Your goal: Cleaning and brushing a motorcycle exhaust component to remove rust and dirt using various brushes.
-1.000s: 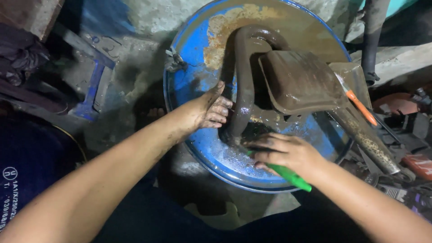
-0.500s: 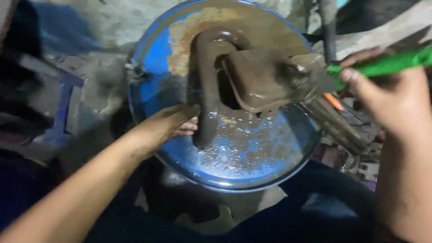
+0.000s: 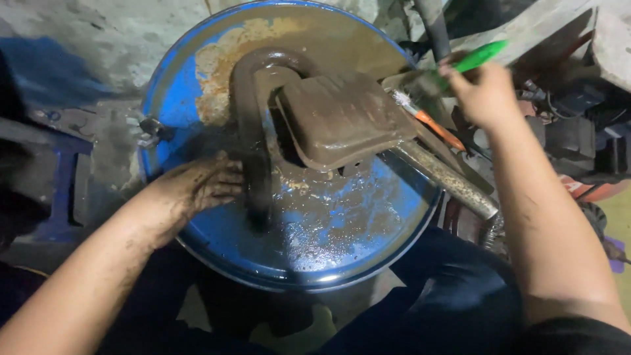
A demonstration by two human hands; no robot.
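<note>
A rusty exhaust part lies on top of a blue drum (image 3: 315, 263): a bent brown pipe (image 3: 253, 125) joined to a flat muffler box (image 3: 342, 118), with a corroded tail pipe (image 3: 447, 181) running off to the right. My left hand (image 3: 200, 184), dirty with grime, rests against the lower leg of the bent pipe. My right hand (image 3: 483, 92) is raised at the upper right, closed around a green-handled tool (image 3: 483, 56). An orange-handled brush (image 3: 427, 121) lies beside the muffler box, just below that hand.
The drum lid is wet and rust-stained. A blue stool frame (image 3: 59, 190) stands at the left on the concrete floor. Dark machine parts and red pieces (image 3: 585, 158) crowd the right side. My dark trousers (image 3: 453, 296) show below the drum.
My right hand has lifted the green-handled tool from the drum's front edge up to the upper right. The left hand has stayed on the bent pipe. The view has shifted right.
</note>
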